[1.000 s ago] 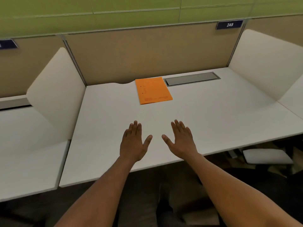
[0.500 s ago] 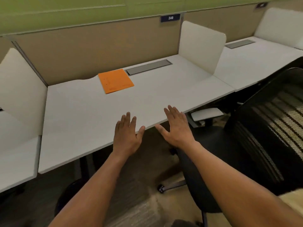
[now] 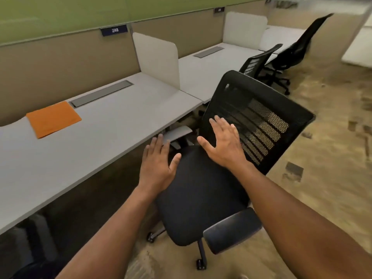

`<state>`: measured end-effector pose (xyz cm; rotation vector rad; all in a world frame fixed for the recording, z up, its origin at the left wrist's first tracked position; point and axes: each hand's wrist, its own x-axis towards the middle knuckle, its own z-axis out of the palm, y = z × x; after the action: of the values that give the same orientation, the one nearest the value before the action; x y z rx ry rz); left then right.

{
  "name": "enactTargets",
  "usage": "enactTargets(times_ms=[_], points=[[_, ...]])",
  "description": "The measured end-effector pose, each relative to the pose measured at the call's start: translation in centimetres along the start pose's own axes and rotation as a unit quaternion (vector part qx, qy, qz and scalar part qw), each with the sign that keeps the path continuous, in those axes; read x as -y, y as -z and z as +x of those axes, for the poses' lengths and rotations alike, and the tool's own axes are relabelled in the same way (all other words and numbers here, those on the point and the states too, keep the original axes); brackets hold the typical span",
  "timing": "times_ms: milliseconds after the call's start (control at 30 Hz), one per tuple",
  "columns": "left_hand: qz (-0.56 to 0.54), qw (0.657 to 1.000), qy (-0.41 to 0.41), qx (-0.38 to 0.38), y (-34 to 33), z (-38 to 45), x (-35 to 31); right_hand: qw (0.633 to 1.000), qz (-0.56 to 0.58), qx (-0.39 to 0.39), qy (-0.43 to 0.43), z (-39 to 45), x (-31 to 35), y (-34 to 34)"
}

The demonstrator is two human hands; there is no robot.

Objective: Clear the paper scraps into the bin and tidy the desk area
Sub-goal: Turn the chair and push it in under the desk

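Observation:
An orange envelope [image 3: 53, 118] lies flat at the back left of the white desk [image 3: 104, 137]. A black mesh office chair [image 3: 231, 158] stands to the right of the desk, its seat facing me. My left hand [image 3: 158, 164] hovers open, palm down, over the seat's left edge just off the desk front. My right hand [image 3: 223, 143] is open with fingers spread, held in front of the chair's mesh backrest. Neither hand holds anything. No paper scraps or bin are visible.
A grey cable tray lid [image 3: 100, 93] is set into the desk's back. A white divider panel [image 3: 159, 57] separates the neighbouring desk [image 3: 211, 67], where two more black chairs [image 3: 281, 59] stand. A white pedestal [image 3: 177, 132] sits under the desk. Brown carpet lies to the right.
My view has swung right, away from the desk centre toward the black chair. Both open hands have left the desktop and are now over the chair's seat and backrest.

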<state>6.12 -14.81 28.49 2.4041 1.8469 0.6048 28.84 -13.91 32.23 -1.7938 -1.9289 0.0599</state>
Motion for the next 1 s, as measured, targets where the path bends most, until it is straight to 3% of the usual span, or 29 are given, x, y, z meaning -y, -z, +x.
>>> enactTargets(times_ms=[233, 367, 533, 667, 1000], points=[[-0.031, 0.999, -0.014, 0.011, -6.2, 4.2, -15.6, 0.998, -0.052, -0.043, 0.018, 2.0, -14.8, 8.0], [-0.02, 0.999, -0.042, 0.018, -7.1, 7.3, -23.5, 0.99, -0.132, 0.007, 0.047, 5.7, -20.0, 11.9], [0.013, 0.994, -0.091, 0.062, -7.5, 11.8, -31.4, 0.985, -0.125, 0.118, 0.027, 11.7, -25.0, 14.4], [0.033, 0.99, -0.1, 0.099, -8.6, 14.5, -35.0, 0.97, -0.066, 0.232, 0.031, 13.6, -28.0, 14.1], [-0.021, 0.997, 0.007, 0.073, -11.6, 13.9, -39.4, 0.98, -0.038, 0.19, 0.048, 12.9, -29.3, 12.6]])
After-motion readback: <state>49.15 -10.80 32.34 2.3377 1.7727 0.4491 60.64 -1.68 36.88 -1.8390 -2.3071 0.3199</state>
